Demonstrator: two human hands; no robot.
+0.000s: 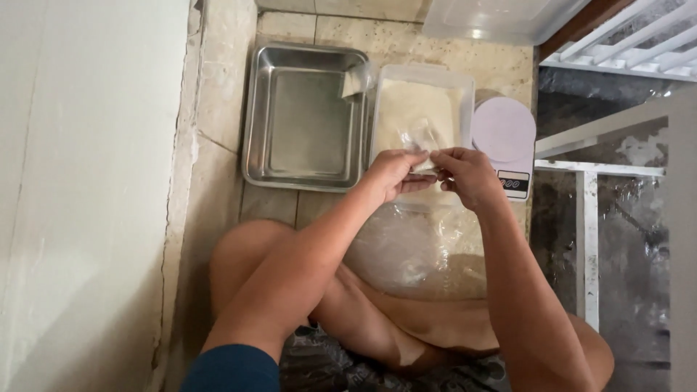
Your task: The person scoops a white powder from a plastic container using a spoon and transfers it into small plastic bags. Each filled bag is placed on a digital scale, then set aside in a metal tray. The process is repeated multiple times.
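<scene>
My folded knees and the dark shorts fill the bottom of the view, and just beyond them a crumpled sheet of clear plastic (417,250) lies on the tiled floor (218,109). Above it, my 2 hands meet over the near end of the white plastic tub (385,80) of pale flour-like powder (406,105). My left hand (396,174) and my right hand (468,174) both pinch a small clear plastic bag (423,138) between thumb and fingertips, fingers closed on its lower edge, the bag standing up over the powder.

The film is thin and slippery, so I judge the main risk is 1 pinch slipping and the bag dropping into the powder or folding shut. If I pull the 2 edges apart too sharply, it could tear. My wrists hang close to the tub's near rim, and a knock there could spill powder onto the sheet.

The round white kitchen scale (504,131) sits just beside the tub on the right, near enough for my right elbow to nudge. The empty steel tray (305,120) lies to the left, apart from my hands.
</scene>
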